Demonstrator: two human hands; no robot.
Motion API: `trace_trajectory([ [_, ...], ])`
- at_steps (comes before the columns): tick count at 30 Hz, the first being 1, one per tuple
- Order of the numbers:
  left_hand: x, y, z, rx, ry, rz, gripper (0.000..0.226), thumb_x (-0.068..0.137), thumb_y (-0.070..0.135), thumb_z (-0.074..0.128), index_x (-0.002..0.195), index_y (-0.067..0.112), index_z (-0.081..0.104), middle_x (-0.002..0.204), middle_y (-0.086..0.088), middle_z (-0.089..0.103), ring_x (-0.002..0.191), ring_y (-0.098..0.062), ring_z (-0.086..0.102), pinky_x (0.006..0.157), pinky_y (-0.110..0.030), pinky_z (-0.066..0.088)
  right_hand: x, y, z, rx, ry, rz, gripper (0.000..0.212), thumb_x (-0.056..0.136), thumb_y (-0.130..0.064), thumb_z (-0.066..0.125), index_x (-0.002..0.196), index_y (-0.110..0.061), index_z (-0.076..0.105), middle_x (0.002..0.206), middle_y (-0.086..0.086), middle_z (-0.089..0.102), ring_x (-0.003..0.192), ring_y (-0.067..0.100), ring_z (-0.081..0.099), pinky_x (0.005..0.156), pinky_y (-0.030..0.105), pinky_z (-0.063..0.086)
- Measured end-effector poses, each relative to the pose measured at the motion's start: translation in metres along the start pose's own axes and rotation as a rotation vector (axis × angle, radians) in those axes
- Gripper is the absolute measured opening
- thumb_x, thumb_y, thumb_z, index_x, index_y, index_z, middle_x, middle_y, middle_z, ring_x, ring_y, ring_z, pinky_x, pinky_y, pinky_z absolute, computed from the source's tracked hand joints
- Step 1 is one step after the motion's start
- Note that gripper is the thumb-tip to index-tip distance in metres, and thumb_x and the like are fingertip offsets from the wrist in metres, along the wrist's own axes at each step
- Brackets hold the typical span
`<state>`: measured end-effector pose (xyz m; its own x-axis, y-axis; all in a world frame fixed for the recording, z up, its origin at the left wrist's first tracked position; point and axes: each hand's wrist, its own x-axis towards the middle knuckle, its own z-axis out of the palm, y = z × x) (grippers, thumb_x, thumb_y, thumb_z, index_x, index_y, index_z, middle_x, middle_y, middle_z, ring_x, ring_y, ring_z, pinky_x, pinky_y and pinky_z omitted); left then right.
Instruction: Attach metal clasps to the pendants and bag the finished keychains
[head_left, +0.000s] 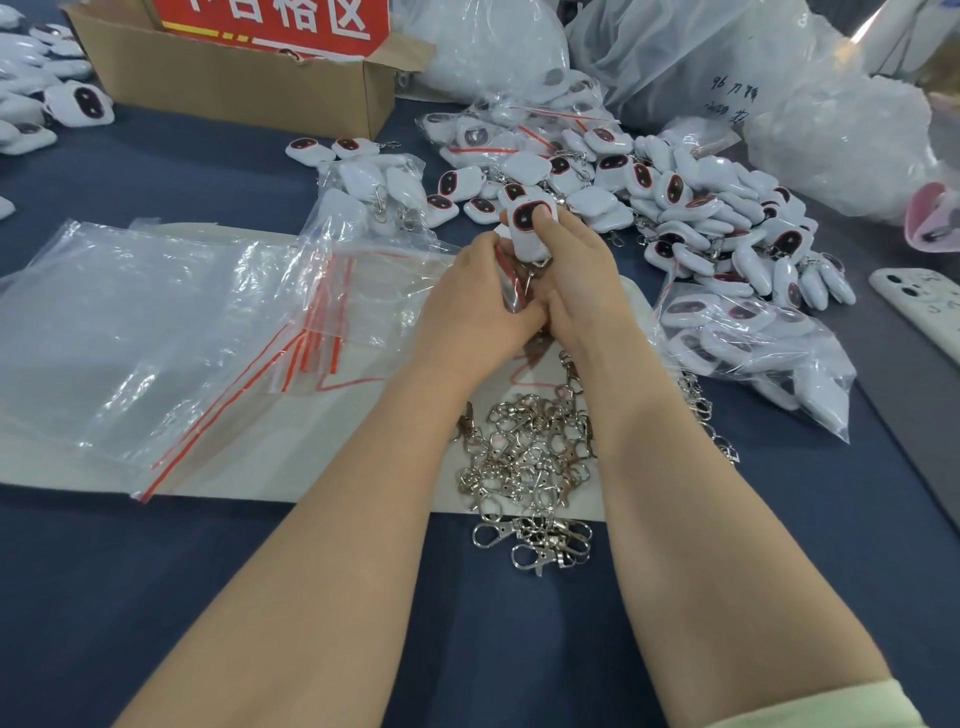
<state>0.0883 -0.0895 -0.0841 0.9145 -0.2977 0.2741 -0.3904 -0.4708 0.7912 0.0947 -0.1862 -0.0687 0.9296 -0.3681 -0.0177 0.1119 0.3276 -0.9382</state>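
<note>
Head view: both grips meet over the desk (156, 597), working one pendant (529, 228).

The right grip (574, 275) pinches the white pendant with the dark, red-rimmed face, thumb pressed on its front; a metal clasp (530, 271) hangs from its lower end. The left grip (480, 304) is curled beside it, fingers closed on a small clear bag (506, 283) with a red strip. Near the forearms lies a heap of loose clasps (524, 467) on a white sheet (291, 467). Empty zip bags (171, 332) lie left, a pile of pendants (701, 208) right and behind, a filled bag (753, 358) beside it. A cardboard box (234, 78) stands at the back and a phone (922, 306) lies far right.
</note>
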Motion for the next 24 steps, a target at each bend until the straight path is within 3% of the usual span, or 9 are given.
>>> trace_trajectory([
  [7, 0.0009, -0.0007, -0.0009, -0.015, 0.005, 0.01, 0.054, 0.076, 0.032, 0.071, 0.12, 0.013, 0.047, 0.114, -0.003, 0.059, 0.104, -0.022, 0.056, 0.086, -0.038, 0.045, -0.0003, -0.0021, -0.0001, 0.012, 0.024, 0.02, 0.018, 0.1, -0.01, 0.046, 0.098, -0.001, 0.062, 0.08, 0.014, 0.062, 0.071, 0.021, 0.062, 0.069, 0.033, 0.053],
  [10, 0.0009, 0.0007, -0.0003, -0.039, 0.018, 0.004, 0.052, 0.075, 0.028, 0.072, 0.119, 0.014, 0.047, 0.113, -0.003, 0.06, 0.102, -0.021, 0.058, 0.086, -0.037, 0.046, -0.0011, -0.0047, 0.002, 0.138, -0.002, 0.062, 0.017, 0.097, 0.001, 0.044, 0.098, 0.001, 0.061, 0.078, 0.011, 0.064, 0.067, 0.016, 0.063, 0.068, 0.027, 0.056],
  [14, 0.0015, 0.0016, -0.0005, -0.025, 0.016, -0.003, 0.05, 0.074, 0.025, 0.071, 0.117, 0.012, 0.048, 0.11, -0.005, 0.06, 0.098, -0.023, 0.059, 0.081, -0.035, 0.047, -0.0028, -0.0047, -0.0003, 0.118, -0.07, 0.032, 0.023, 0.095, 0.01, 0.041, 0.112, 0.005, 0.055, 0.09, 0.012, 0.064, 0.079, 0.016, 0.063, 0.078, 0.024, 0.054],
  [19, 0.0015, 0.0019, -0.0016, -0.011, 0.005, -0.005, 0.051, 0.074, 0.026, 0.072, 0.117, 0.011, 0.047, 0.111, -0.005, 0.06, 0.098, -0.023, 0.058, 0.082, -0.037, 0.048, -0.004, -0.0032, -0.0012, 0.054, -0.1, -0.016, 0.022, 0.095, 0.01, 0.041, 0.11, 0.002, 0.055, 0.093, 0.011, 0.064, 0.087, 0.016, 0.063, 0.084, 0.025, 0.053],
  [24, 0.002, -0.0006, 0.0001, -0.018, 0.01, -0.001, 0.052, 0.074, 0.027, 0.073, 0.117, 0.013, 0.047, 0.111, -0.003, 0.06, 0.098, -0.021, 0.059, 0.081, -0.035, 0.047, -0.0039, -0.0061, -0.0013, 0.12, -0.082, 0.027, 0.018, 0.096, 0.007, 0.043, 0.107, 0.002, 0.057, 0.087, 0.011, 0.065, 0.082, 0.017, 0.065, 0.077, 0.025, 0.056],
])
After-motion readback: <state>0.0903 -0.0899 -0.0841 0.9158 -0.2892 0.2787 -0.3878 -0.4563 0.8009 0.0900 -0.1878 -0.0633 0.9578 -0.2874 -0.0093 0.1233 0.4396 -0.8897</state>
